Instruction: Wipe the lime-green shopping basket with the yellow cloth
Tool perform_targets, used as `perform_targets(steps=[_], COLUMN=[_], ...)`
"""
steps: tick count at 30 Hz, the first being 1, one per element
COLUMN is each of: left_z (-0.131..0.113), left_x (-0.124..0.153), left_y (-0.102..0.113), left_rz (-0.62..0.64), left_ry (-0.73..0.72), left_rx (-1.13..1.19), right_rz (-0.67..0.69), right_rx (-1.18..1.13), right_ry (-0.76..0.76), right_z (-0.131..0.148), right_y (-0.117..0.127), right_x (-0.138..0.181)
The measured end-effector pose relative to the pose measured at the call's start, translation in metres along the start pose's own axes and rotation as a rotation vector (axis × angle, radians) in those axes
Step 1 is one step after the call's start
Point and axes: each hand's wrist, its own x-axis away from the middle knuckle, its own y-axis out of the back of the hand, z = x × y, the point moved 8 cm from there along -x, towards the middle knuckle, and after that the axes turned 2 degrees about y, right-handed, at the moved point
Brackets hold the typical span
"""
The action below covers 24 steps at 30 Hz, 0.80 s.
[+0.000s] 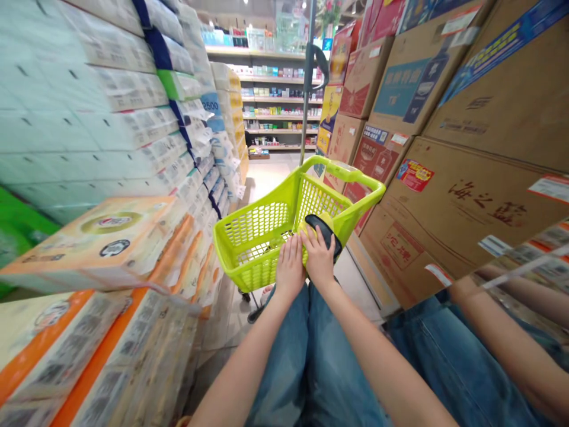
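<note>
A lime-green plastic shopping cart basket [262, 222] with latticed sides stands tilted in front of my knees. My left hand [290, 267] lies with straight fingers at its near edge. Beside it, my right hand [319, 255] has its fingers stretched out over a yellow part, next to a rounded black piece [331, 234] on the basket's near side. What that black and yellow piece is, I cannot make out. The cart's handle [347, 172] rises at the far right of the basket. Neither hand visibly grips anything.
Packs of tissue paper [98, 231] are stacked high on the left. Cardboard cartons [466, 196] form a wall on the right. A grey pole [306, 95] stands behind the cart, before stocked shelves [280, 115]. Jeans and arms [453, 350] also show at lower right, apparently reflected.
</note>
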Motion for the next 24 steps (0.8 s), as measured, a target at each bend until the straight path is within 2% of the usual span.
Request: perform_targets(steps=[2,5,7,9,12,14,15,16,18,21,24], left_z=[0.001,0.001,0.001,0.0,0.0,0.0,0.0,-0.001,-0.001,0.0,0.001], left_x=[0.0,0.0,0.001,0.001,0.001,0.001,0.001,0.001,0.0,0.0,0.0], left_y=[-0.001,0.001,0.002,0.004,0.004,0.004,0.003,0.003,0.002,0.0,0.0], left_rz=[-0.004,-0.001,0.005,0.015,0.027,0.029,0.028,0.027,0.025,0.02,0.019], left_ry=[-0.006,-0.009,-0.01,-0.013,-0.014,-0.008,-0.003,-0.001,0.0,0.003,-0.007], left_rx=[-0.006,-0.006,0.002,0.012,0.021,0.025,0.029,0.034,0.043,0.041,0.03], right_rz=[-0.006,-0.002,0.01,0.007,-0.047,-0.07,-0.077,-0.08,-0.076,-0.035,-0.032], right_rx=[-0.012,0.004,0.034,0.075,0.132,0.141,0.138,0.132,0.112,0.044,-0.004], right_ry=[0.025,0.145,0.241,0.265,0.11,-0.023,-0.082,-0.127,-0.157,-0.034,0.033], right_z=[0.008,-0.001,-0.02,-0.049,-0.101,-0.119,-0.12,-0.114,-0.085,-0.02,0.01], right_y=[-0.002,0.004,0.011,0.022,0.04,0.044,0.043,0.04,0.028,0.005,-0.001], right_x=[0.005,0.004,-0.002,-0.014,-0.036,-0.045,-0.045,-0.043,-0.033,-0.011,0.003])
